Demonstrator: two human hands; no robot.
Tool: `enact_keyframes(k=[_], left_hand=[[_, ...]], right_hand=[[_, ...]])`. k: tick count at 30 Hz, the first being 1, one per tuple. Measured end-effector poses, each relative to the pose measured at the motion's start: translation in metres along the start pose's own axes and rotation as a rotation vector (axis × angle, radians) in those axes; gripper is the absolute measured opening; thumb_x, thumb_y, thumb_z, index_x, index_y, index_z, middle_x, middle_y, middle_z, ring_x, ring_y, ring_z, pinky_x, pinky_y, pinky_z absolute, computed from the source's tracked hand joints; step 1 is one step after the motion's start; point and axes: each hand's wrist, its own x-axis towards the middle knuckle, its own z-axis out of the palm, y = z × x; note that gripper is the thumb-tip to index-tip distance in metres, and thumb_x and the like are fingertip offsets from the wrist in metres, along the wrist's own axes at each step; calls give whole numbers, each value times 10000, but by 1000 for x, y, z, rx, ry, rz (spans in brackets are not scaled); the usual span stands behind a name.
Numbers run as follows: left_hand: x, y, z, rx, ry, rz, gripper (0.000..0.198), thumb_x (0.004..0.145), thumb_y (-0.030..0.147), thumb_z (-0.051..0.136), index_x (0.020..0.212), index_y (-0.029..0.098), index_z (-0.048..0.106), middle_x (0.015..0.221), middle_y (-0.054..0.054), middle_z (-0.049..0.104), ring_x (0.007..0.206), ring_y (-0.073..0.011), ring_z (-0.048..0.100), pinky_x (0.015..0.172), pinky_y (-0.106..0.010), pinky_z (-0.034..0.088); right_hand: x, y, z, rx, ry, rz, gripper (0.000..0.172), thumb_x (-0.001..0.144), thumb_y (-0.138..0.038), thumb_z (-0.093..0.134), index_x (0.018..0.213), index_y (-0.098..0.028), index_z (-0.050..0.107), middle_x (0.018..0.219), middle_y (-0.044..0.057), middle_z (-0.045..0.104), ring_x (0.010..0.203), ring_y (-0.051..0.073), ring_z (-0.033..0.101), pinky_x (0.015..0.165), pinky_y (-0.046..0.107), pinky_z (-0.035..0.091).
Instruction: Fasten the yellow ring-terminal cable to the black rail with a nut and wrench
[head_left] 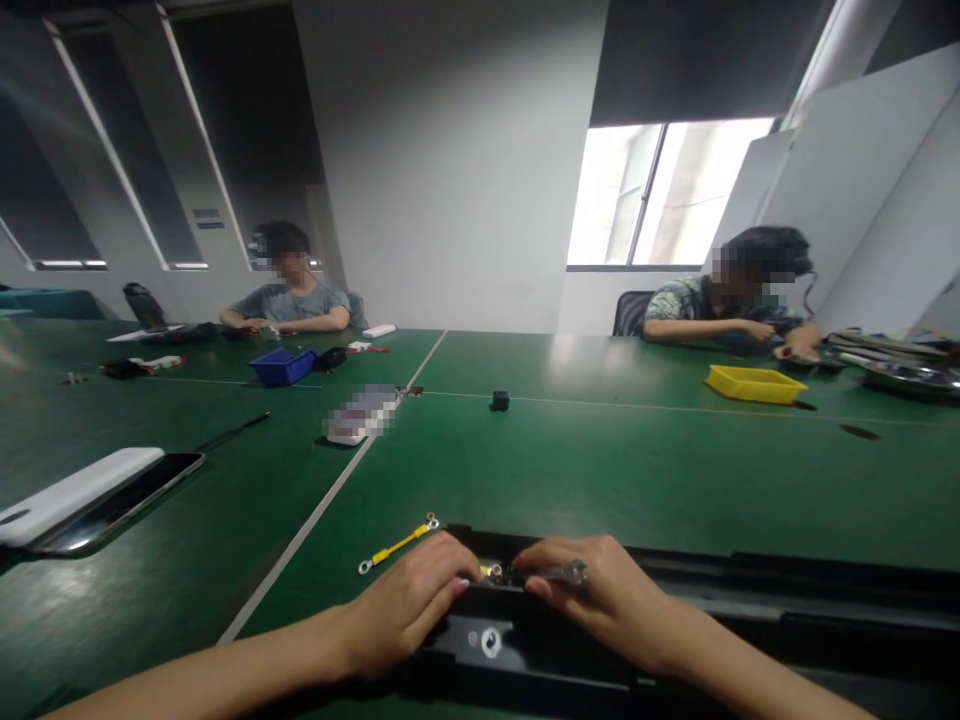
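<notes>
In front of me lies a long black metal housing [555, 650], with both my hands at its left end. My left hand [420, 600] rests over the edge, its fingers closed at a short yellow wire with a ring terminal [493, 571] that is mostly hidden under them. An open-end wrench [568, 573] is gripped in my right hand [611, 595], its silver jaw sticking out past the fingers. The wrench's other end is hidden near the terminal. Just beyond my left hand, another yellow wire with ring terminals [397, 545] lies on the green table.
Phones and a white power bank [82, 490] lie at left. A white handheld device [361, 415], small black block [499, 400], blue bin [283, 366] and yellow tray [754, 384] stand farther off. Two people sit across the green table [675, 470].
</notes>
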Motion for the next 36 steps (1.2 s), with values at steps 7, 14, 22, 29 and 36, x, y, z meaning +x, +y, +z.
enact_keyframes(k=[7, 14, 22, 29, 36], left_hand=[[-1, 0, 3, 94, 66, -2, 182, 963, 208, 354, 1041, 164, 512, 1018, -90, 593, 964, -210, 536, 900, -346, 432], [-2, 0, 7, 227, 112, 15, 224, 999, 251, 317, 1020, 159, 520, 911, -79, 604, 842, -196, 553, 786, -297, 460], [0, 1, 12, 297, 87, 39, 313, 1007, 247, 232, 929, 146, 518, 841, -86, 584, 761, -207, 519, 722, -320, 453], [2, 3, 11, 308, 75, 78, 247, 972, 155, 260, 917, 136, 501, 861, -107, 581, 801, -225, 506, 767, -361, 460], [3, 3, 10, 189, 66, 77, 167, 938, 98, 340, 1018, 134, 482, 996, -119, 591, 939, -232, 522, 875, -360, 461]], right_hand=[[1, 3, 0, -8, 2, -21, 273, 961, -334, 413, 1081, -204, 619, 972, 34, 689, 809, 156, 644, 716, 250, 458], [-2, 0, -3, -1, -5, -41, 261, 962, -330, 417, 1077, -199, 612, 966, 38, 688, 810, 144, 642, 722, 237, 455], [-6, 1, -4, 13, -23, -21, 258, 963, -325, 423, 1113, -222, 606, 1009, 39, 682, 859, 150, 644, 770, 253, 462], [-9, 2, -3, -6, -40, -17, 271, 965, -344, 420, 1137, -236, 600, 1045, 58, 675, 900, 171, 642, 813, 284, 475], [-6, 4, -3, -25, -41, -66, 235, 957, -301, 438, 1111, -212, 593, 1014, 55, 686, 854, 163, 656, 755, 258, 490]])
